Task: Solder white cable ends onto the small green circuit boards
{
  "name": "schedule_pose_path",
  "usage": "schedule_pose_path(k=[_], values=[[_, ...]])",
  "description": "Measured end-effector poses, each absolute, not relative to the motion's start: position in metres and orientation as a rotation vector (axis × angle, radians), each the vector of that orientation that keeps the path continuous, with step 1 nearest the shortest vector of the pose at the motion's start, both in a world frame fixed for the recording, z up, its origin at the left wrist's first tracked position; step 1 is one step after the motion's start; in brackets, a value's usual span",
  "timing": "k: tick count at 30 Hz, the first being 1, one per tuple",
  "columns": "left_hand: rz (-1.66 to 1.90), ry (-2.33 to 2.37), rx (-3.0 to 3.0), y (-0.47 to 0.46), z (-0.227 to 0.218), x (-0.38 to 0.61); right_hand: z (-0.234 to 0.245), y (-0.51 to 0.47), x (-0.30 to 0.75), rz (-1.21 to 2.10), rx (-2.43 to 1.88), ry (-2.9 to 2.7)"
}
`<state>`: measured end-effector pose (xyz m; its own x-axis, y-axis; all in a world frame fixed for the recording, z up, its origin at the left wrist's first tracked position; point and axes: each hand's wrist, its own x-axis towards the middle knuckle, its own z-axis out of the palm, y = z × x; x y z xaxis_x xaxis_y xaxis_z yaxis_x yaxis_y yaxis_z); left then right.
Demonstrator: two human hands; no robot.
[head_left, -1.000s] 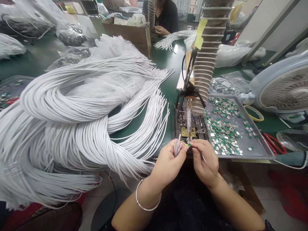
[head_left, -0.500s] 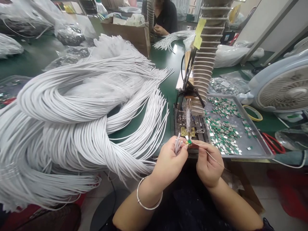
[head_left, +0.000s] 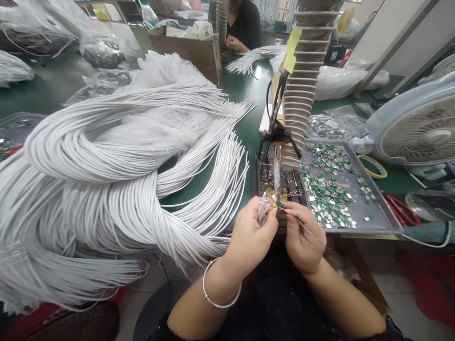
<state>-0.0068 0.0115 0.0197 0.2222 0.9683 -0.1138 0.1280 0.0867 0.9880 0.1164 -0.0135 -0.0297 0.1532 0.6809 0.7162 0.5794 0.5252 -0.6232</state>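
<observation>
Several white cables (head_left: 262, 208) stick up out of my left hand (head_left: 250, 237), which is closed around them. At its thumb and fingertips is a small green circuit board (head_left: 279, 204), right under the tip of an upright soldering iron (head_left: 277, 173). My right hand (head_left: 304, 239) pinches a thin solder wire (head_left: 306, 229); its front end reaches the board. Whether the wire touches the iron's tip cannot be made out. The iron is held by a black stand (head_left: 279, 132) over a dark tray with metal bits.
Large bundles of white cable (head_left: 106, 161) cover the left of the table. On the right stand a grey tray (head_left: 377, 222) of small green boards, red-handled pliers (head_left: 401, 210) and a fan (head_left: 426, 128). A ribbed hose (head_left: 302, 94) hangs behind the iron. Across the table sits a person (head_left: 245, 28).
My right hand has moved left, bringing the solder wire closer to my left hand. The small board has shifted slightly up, nearer the iron's tip. My left hand stays nearly still.
</observation>
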Motion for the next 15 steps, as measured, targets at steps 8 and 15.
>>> schedule_pose_path(k=[8,15], values=[[0.928,1.168,1.323,0.0106,0.019,-0.0086,-0.0237,-0.0118,0.1146,0.04,-1.15,-1.534],[0.949,1.179,1.328,0.0092,0.0172,-0.0076,-0.0208,-0.0098,0.1138,0.019,-1.135,-1.534]])
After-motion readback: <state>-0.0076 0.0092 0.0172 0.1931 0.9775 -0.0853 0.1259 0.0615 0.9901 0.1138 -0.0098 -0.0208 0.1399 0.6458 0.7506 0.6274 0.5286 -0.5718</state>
